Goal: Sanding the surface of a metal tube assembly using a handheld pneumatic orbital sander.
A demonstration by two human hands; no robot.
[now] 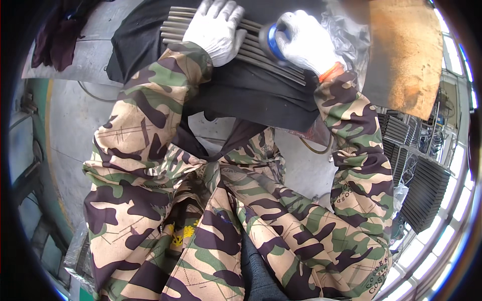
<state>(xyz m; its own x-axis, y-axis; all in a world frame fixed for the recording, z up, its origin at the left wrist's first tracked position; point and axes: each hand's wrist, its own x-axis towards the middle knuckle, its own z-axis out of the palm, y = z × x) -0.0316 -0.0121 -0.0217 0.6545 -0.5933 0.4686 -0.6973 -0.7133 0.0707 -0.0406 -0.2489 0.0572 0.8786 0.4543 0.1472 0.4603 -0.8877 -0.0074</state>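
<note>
Several grey metal rods [253,52] lie side by side on a black cloth [241,95] in front of me. My left hand [213,31], in a white knit glove, rests flat over the left part of the rods, fingers stretched out. Toward their right end, my right hand [305,40] is gloved too and closed around a round blue-and-grey palm sander [271,42]. Its disc side leans against the rods; the exact contact is blurred. An orange band shows at the right glove's cuff.
Crumpled clear plastic [346,37] lies beyond my right hand, next to a brown-stained board [401,55]. Dark cloth [57,37] sits at the far left. Stacked dark bars [424,193] stand on the right. A hose [319,149] loops below the table edge.
</note>
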